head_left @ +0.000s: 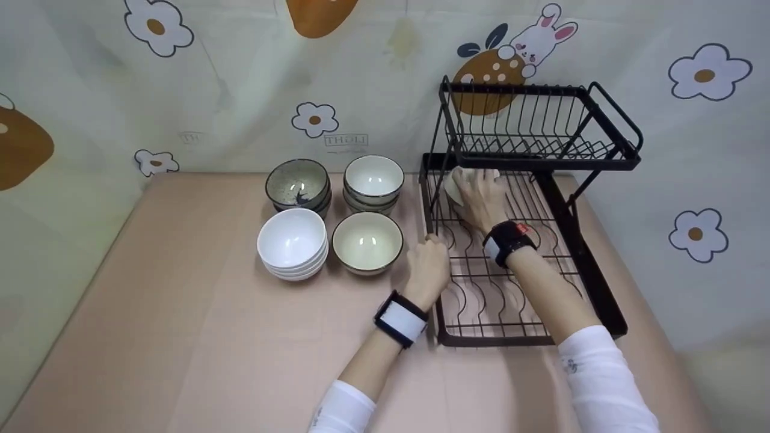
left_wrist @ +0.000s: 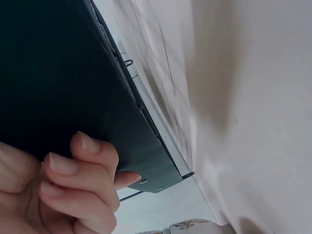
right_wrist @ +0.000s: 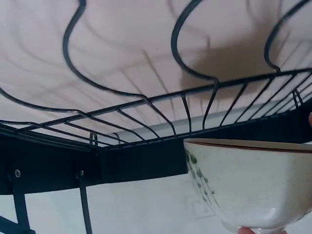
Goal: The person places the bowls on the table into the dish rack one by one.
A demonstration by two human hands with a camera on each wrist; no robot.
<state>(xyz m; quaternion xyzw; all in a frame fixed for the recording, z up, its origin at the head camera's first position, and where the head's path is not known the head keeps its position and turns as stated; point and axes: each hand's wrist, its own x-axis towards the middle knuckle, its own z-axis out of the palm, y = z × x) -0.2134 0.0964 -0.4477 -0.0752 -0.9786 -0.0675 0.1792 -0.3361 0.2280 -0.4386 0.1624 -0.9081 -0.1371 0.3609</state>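
Observation:
My right hand reaches under the upper shelf of the black dish rack and grips a bowl. In the right wrist view this bowl is cream with a brown rim and green leaf sprigs. Fingertips show at its foot, and its rim faces the lower tier's wires. My left hand holds the rack's left side near its middle. In the left wrist view its fingers are curled close against the rack's dark side panel.
Left of the rack stand stacks of bowls: speckled grey-green bowls, white bowls with dark rims, plain white bowls and cream bowls. The upper shelf overhangs the lower tier's back. A patterned cloth hangs behind the table.

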